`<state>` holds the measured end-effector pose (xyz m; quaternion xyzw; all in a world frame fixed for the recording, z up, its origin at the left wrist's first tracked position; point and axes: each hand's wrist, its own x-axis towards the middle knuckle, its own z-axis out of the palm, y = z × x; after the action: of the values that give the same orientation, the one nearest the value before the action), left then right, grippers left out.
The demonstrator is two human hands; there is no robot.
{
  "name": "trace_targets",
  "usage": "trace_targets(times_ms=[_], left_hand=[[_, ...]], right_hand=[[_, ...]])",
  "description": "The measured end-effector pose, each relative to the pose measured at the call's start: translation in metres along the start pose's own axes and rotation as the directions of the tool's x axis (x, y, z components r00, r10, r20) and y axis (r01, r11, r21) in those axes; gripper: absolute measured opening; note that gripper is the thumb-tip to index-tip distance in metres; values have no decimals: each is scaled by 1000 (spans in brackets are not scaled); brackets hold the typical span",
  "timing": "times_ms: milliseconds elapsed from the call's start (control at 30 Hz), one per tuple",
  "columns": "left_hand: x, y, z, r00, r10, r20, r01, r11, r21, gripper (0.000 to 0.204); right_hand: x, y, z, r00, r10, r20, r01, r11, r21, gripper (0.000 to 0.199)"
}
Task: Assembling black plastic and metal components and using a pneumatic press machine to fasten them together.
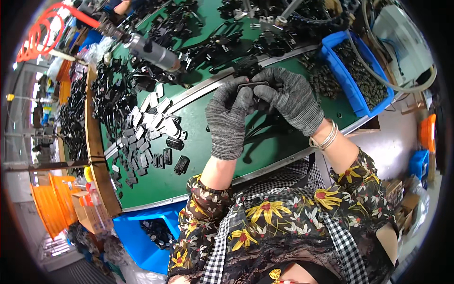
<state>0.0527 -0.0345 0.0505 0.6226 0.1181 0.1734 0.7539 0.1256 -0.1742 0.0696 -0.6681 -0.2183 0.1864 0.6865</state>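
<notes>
both gloved hands, left hand [228,118] and right hand [288,97], fingers pinching a small black plastic part [253,86], mostly hidden, over green counter [198,156]

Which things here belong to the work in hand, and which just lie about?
In hand: small black part, held by gloved left hand and right hand; loose black parts on the green table.
Lying about: blue bin, orange spool, hanging power tool.

Small parts [146,132] left of bin [340,80]
</notes>
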Motion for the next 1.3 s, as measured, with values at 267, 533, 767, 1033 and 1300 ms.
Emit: trace_targets(times_ms=[267,533,767,1033,1300], left_hand=[[-2,-15,11,990,30,134,-5,982,-187,24],[-13,-18,23,996,54,74,-48,996,-81,29],[-10,-2,16,938,-283,200,337,880,-335,33],[-11,-4,26,993,-89,74,95,992,-81,24],[-10,-12,22,989,-125,82,118,989,85,28]], right_hand=[[-11,-1,-26,873,-483,68,422,677,-604,27],[-19,-10,-32,988,-152,19,150,942,-299,25],[-17,9,-53,821,-529,215,564,692,-451,32],[-28,-20,-58,966,256,-32,-257,967,-6,26],[-13,-9,-51,985,-38,168,117,864,-490,28]])
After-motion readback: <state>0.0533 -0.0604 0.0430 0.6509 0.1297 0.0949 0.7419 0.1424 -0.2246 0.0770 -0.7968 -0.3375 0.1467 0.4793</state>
